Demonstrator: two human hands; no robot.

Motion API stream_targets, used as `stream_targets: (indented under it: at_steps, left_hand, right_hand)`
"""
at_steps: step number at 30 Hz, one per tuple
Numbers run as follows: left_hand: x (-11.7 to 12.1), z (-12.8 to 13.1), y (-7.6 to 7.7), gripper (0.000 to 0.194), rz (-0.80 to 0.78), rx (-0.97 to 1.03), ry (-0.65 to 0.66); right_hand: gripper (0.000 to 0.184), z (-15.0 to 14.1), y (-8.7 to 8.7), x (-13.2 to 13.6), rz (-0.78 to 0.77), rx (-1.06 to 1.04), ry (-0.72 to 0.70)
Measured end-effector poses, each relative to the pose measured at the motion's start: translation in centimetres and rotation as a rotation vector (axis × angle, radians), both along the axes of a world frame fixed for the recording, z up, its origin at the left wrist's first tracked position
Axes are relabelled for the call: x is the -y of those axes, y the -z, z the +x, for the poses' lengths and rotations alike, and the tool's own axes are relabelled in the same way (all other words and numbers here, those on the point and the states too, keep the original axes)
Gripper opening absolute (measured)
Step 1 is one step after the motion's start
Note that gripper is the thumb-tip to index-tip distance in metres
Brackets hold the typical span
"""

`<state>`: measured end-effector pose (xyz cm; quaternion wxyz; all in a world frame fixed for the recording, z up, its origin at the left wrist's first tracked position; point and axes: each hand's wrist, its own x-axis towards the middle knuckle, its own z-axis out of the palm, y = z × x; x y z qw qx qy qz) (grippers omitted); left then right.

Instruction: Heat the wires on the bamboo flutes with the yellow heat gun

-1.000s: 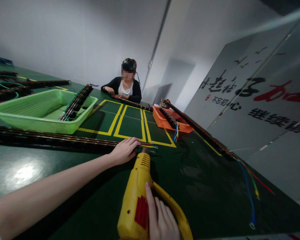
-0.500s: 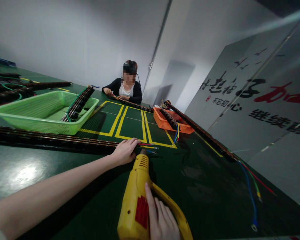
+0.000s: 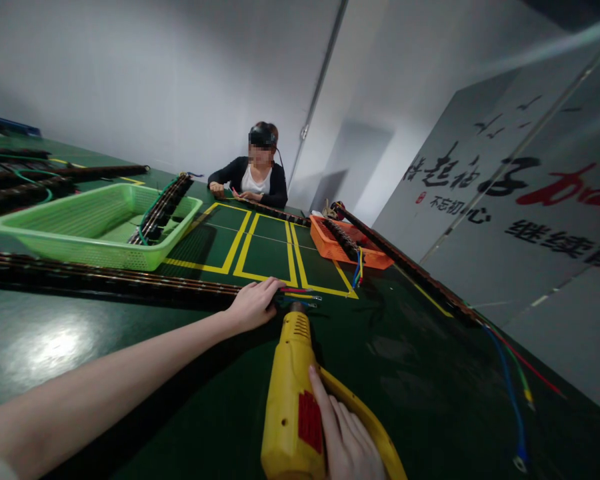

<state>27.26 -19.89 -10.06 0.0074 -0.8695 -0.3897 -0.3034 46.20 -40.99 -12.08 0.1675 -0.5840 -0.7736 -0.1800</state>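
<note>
My right hand (image 3: pixel 347 430) is wrapped round the handle of a yellow heat gun (image 3: pixel 291 393), its index finger lying along the body. The gun's nozzle points away from me, close beneath several coloured wires (image 3: pixel 305 297) with metal ring lugs. My left hand (image 3: pixel 255 303) is closed over the end of a long dark bar assembly (image 3: pixel 105 281), where those wires come out. Its fingertips rest near the red wire; the grip's underside is hidden. The bar lies across the green table and runs out at the left edge.
A green basket (image 3: pixel 65 248) with a short dark assembly (image 3: pixel 163 207) stands at left. An orange basket (image 3: pixel 325 252) sits further right, beside another long bar (image 3: pixel 410 267) with loose wires (image 3: pixel 513 393). Across the table sits a co-worker (image 3: pixel 260 177) handling wires.
The heat gun has shifted right in my right hand, its nozzle moving along the wires towards their lugs. My left hand stays on the bar's end. The view has turned slightly.
</note>
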Motion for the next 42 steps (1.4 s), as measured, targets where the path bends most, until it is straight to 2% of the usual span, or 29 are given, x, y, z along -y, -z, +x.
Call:
stream_targets:
  at_steps: [3, 5, 11, 18, 22, 24, 31, 35, 37, 42]
  left_hand:
    - [0.0, 0.0, 0.0, 0.052, -0.006, -0.002, -0.006]
    - [0.0, 0.0, 0.0, 0.050, -0.006, -0.005, -0.011]
    - [0.0, 0.0, 0.4, 0.048, 0.038, -0.020, -0.002]
    - [0.0, -0.1, 0.3, 0.050, 0.049, -0.057, 0.015]
    - [0.1, -0.1, 0.1, 0.046, 0.037, -0.078, 0.013]
    - [0.2, -0.1, 0.0, 0.045, 0.036, -0.089, 0.009]
    - [0.3, -0.3, -0.1, 0.044, 0.038, -0.112, 0.011]
    - [0.2, -0.3, -0.1, 0.040, 0.035, -0.100, 0.023]
    - [0.2, -0.3, -0.2, 0.037, 0.036, -0.092, 0.026]
    - [0.3, -0.2, -0.4, 0.036, 0.023, -0.090, 0.028]
  right_hand:
    - [0.112, 0.0, -0.7, 0.0, -0.022, -0.086, 0.047]
    - [0.126, 0.0, -1.2, 0.0, -0.027, -0.112, 0.094]
    - [0.128, -0.1, -1.9, -0.1, -0.026, -0.126, 0.192]
    - [0.127, 0.2, -1.0, -0.1, 0.040, -0.050, 0.165]
    - [0.130, -0.3, -0.6, 0.0, 0.049, -0.009, 0.198]
    - [0.130, -0.8, -0.4, 0.1, 0.076, 0.010, 0.167]
    - [0.125, -2.3, 0.7, 0.3, 0.130, 0.058, 0.147]
    - [0.121, -3.0, 0.6, 0.4, 0.142, 0.088, 0.122]
    - [0.113, -3.2, 0.3, 0.4, 0.138, 0.080, 0.094]
    - [0.075, -2.9, 0.1, 0.3, 0.152, 0.105, 0.095]
